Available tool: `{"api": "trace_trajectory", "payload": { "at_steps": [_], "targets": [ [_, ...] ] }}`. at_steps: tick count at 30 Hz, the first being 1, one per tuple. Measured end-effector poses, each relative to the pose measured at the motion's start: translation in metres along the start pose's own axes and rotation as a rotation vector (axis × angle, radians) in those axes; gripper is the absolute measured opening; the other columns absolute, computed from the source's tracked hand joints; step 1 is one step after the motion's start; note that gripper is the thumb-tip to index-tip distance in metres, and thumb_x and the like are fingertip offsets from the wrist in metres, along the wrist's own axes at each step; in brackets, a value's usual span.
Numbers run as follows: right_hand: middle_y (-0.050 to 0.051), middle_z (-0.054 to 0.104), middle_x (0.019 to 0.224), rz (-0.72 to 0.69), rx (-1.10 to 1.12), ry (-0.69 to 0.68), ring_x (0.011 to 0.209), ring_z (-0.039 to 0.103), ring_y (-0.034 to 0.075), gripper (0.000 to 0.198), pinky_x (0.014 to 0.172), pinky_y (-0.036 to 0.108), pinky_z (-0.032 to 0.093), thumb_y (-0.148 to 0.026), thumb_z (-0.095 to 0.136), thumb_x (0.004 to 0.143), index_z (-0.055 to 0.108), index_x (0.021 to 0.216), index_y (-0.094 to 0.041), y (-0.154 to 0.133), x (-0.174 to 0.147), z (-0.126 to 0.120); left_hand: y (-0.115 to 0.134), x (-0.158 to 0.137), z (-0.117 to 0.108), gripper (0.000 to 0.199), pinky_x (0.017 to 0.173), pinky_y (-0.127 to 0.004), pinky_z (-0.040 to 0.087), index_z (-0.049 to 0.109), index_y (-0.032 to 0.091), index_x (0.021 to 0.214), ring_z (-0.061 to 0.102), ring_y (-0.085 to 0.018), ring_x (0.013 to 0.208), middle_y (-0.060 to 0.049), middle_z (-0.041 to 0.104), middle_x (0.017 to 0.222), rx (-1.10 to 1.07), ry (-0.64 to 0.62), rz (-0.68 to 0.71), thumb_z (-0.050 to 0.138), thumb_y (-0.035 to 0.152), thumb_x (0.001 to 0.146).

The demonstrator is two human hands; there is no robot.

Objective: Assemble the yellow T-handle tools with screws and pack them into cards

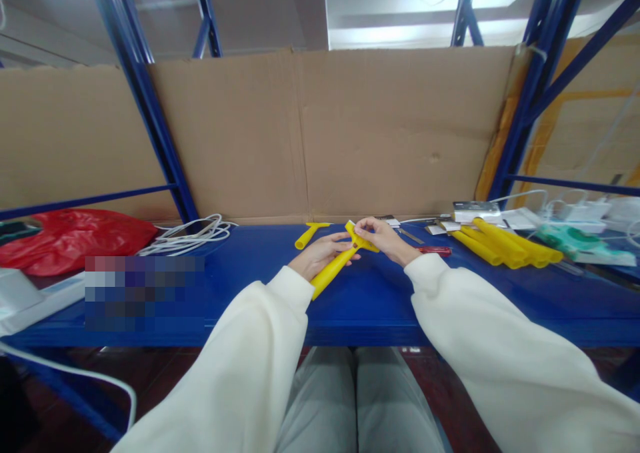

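A yellow T-shaped scraper (334, 271) is held at a slant over the blue tabletop, its long handle running down toward me. My left hand (325, 254) is closed around the upper handle, just below the head. At the head, the fingers of my right hand (381, 237) pinch the crosspiece; whether a small part sits between them, I cannot make out. Behind my left hand lies a second yellow T-shaped piece (311, 234), shorter in view. A red tool (435, 250), perhaps a knife, lies beside my right wrist.
Several yellow handles (505, 243) are stacked at the right, by a small dark box (476, 211) and white papers. A green-and-white packet (575, 239) lies farther right. On the left are a coiled white cable (193, 236) and a red plastic bag (80, 238). Cardboard (320, 133) backs the table.
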State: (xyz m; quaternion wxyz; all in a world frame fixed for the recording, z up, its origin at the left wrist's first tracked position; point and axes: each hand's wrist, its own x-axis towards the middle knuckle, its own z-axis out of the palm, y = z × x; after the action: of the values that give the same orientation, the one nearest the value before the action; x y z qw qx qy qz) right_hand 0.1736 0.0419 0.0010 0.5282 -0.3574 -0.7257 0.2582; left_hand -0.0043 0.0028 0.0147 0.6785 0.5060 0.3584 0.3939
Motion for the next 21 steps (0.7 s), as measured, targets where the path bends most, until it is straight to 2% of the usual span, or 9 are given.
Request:
{"api": "trace_trajectory", "payload": {
  "at_steps": [4,9,15,18,21],
  "targets": [
    [0.003,0.063,0.079,-0.041,-0.029,-0.009,0.078,0.055,0.018,0.038,0.077,0.035,0.046,-0.058,0.068,0.07,0.06,0.073,-0.021,0.001,0.0003,-0.0004,-0.0005,0.001,-0.0026,0.064,0.056,-0.023,0.056,0.042,0.014,0.145,0.073,-0.017,0.067,-0.02,0.069,0.118,0.004,-0.024,0.002,0.061,0.001,0.085],
    [0.004,0.065,0.081,-0.04,-0.071,-0.002,0.08,0.058,0.019,0.034,0.08,0.036,0.047,-0.053,0.07,0.072,0.059,0.073,-0.021,0.002,0.0005,0.0001,-0.0007,0.0014,-0.004,0.062,0.058,-0.024,0.057,0.045,0.015,0.144,0.073,-0.017,0.068,-0.019,0.069,0.118,0.028,0.003,0.0,0.061,0.001,0.085],
    [0.001,0.064,0.078,0.108,0.048,0.038,0.074,0.06,0.016,0.039,0.07,0.03,0.05,-0.051,0.078,0.066,0.053,0.076,-0.023,0.0048,0.0,0.0046,-0.001,0.0029,-0.0054,0.06,0.057,-0.024,0.057,0.051,0.015,0.139,0.073,-0.018,0.068,-0.017,0.071,0.112,0.023,-0.021,0.013,0.067,0.002,0.082],
    [0.002,0.066,0.076,0.209,0.141,-0.02,0.069,0.061,0.015,0.04,0.066,0.028,0.049,-0.049,0.082,0.065,0.055,0.079,-0.023,0.0036,-0.0002,0.0057,-0.001,0.0019,-0.0049,0.058,0.054,-0.023,0.056,0.051,0.014,0.138,0.073,-0.017,0.066,-0.016,0.071,0.109,0.04,-0.01,0.012,0.065,0.001,0.083],
    [0.002,0.067,0.072,0.251,0.161,-0.094,0.065,0.06,0.015,0.039,0.063,0.027,0.048,-0.051,0.082,0.065,0.059,0.075,-0.021,0.001,-0.0004,0.0047,-0.0013,0.0012,-0.0041,0.057,0.054,-0.022,0.055,0.052,0.014,0.137,0.073,-0.017,0.066,-0.016,0.072,0.109,0.063,-0.005,0.02,0.062,0.001,0.084]
  ]
}}
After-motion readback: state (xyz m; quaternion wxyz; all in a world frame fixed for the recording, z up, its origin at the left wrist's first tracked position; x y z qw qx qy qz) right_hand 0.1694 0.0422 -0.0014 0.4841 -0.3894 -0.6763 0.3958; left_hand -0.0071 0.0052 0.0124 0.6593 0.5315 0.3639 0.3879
